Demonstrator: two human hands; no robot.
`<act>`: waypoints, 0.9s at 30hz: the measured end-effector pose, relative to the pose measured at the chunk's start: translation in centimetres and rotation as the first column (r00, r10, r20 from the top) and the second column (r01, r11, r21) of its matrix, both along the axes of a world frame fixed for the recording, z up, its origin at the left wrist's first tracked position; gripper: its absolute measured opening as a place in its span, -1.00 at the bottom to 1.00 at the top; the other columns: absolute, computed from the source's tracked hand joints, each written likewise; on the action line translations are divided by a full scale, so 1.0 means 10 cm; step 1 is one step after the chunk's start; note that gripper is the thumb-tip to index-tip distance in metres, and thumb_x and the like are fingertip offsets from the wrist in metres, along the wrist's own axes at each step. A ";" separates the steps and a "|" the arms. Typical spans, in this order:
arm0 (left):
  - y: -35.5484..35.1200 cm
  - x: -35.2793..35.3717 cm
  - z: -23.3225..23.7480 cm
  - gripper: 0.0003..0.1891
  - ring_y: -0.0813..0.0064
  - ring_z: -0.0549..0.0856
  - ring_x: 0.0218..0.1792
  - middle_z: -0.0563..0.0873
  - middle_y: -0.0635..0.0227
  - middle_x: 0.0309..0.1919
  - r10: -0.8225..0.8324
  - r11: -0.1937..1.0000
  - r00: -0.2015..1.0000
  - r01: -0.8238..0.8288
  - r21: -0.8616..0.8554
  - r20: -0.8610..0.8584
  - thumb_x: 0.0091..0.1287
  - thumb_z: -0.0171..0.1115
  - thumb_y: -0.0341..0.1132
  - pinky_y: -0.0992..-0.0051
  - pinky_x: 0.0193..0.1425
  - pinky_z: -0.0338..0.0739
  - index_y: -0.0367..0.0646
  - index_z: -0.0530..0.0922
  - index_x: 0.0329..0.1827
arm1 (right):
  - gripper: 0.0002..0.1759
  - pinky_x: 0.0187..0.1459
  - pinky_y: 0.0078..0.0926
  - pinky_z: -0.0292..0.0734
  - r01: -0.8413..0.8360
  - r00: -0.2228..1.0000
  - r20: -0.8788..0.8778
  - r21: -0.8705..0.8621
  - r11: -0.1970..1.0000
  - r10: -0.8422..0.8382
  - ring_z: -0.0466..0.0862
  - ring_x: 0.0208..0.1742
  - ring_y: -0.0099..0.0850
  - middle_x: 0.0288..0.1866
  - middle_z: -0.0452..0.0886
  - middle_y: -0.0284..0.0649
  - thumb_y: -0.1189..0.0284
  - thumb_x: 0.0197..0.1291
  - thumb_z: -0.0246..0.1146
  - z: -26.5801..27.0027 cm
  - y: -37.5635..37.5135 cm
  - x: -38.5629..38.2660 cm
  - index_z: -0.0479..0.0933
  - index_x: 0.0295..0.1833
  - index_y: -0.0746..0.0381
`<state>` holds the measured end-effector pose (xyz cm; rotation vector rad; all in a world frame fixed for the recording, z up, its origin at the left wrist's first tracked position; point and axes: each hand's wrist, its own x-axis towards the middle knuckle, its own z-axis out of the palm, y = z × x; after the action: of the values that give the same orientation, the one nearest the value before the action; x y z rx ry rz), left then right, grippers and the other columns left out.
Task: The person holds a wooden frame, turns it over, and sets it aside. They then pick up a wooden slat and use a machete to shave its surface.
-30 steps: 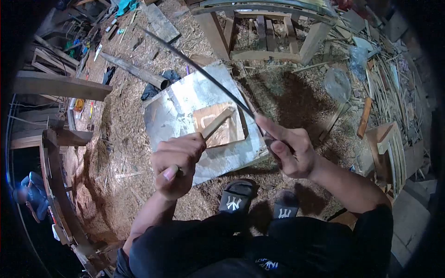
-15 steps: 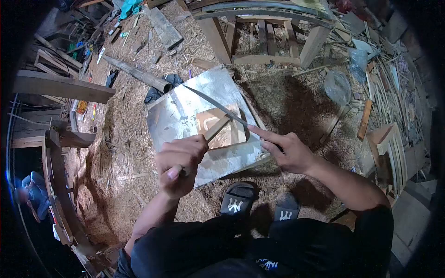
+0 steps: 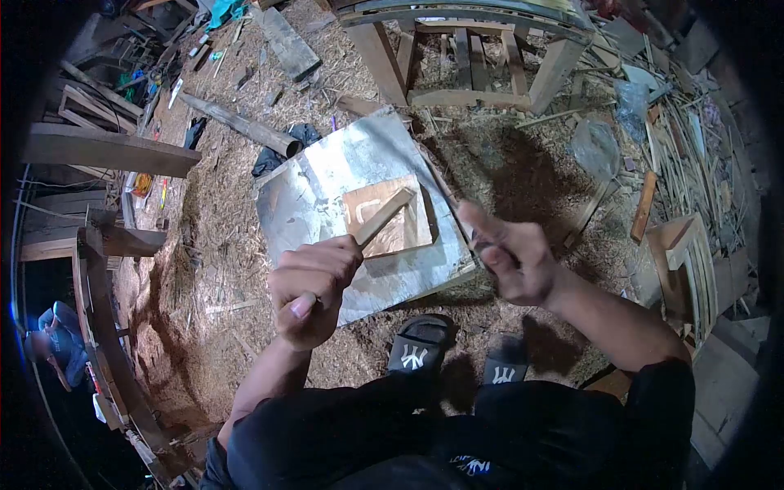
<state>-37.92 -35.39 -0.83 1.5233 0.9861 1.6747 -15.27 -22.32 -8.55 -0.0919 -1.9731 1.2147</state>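
Observation:
My left hand (image 3: 314,286) is closed around a narrow wooden stick (image 3: 384,219). The stick's far end lies over a flat wooden block (image 3: 418,235), which rests on a pale, scuffed board (image 3: 298,200) on the ground. To the right of the board, my right hand (image 3: 518,257) is closed and slightly blurred by motion. Half a second ago it held a long, thin, dark knife; now the blade is hard to make out, blurred or edge-on near the board's right edge.
Wood shavings cover the floor. A wooden frame (image 3: 469,102) stands ahead, and a round pole (image 3: 241,124) lies at left. Scrap strips (image 3: 682,155) and a plastic bag (image 3: 594,149) lie at right. A person (image 3: 61,347) is at far left. My sandals (image 3: 418,347) are below the board.
My right hand has moved slightly right and up, tilting, and the blade no longer crosses the stick. My left hand and the stick have hardly moved.

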 end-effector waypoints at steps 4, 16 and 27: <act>0.01 -0.04 0.03 -0.41 0.37 0.09 -0.79 0.14 0.34 -0.83 -0.033 0.999 0.999 0.033 0.015 0.000 0.32 0.01 -0.01 0.32 -0.51 0.09 -0.14 0.10 -0.81 | -0.47 -0.37 -0.28 0.72 0.083 0.673 0.729 -0.242 0.967 0.125 0.62 -0.63 -0.44 -0.46 0.70 -0.03 0.18 0.57 0.00 0.06 -0.05 0.08 0.26 0.58 -0.06; -0.01 -0.01 0.03 -0.41 0.39 0.08 -0.78 0.14 0.36 -0.84 0.056 0.998 0.998 -0.056 -0.010 0.038 0.31 0.01 0.00 0.33 -0.51 0.08 -0.13 0.11 -0.81 | -0.45 -0.34 -0.33 0.73 0.018 0.728 0.672 -0.219 0.976 0.137 0.77 -0.42 -0.41 -0.03 0.77 -0.05 0.24 0.56 0.04 -0.14 -0.03 0.14 0.23 0.59 -0.01; -0.20 -0.28 0.03 -0.40 0.35 0.45 -0.73 0.20 0.39 -0.86 -0.097 0.989 0.983 0.078 -0.122 -0.156 0.29 0.03 -0.01 0.16 -0.08 0.39 -0.15 0.15 -0.86 | -0.42 -0.72 -0.61 0.30 0.223 0.812 0.385 -0.899 0.377 0.439 0.33 -0.78 -0.63 -0.63 0.40 -0.41 -0.10 0.59 -0.20 -0.22 0.22 0.20 0.39 -0.23 0.15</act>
<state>-40.77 -37.35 -0.54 1.6199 1.0650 1.4263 -13.23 -20.17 -10.72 -1.0483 -1.4242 2.5411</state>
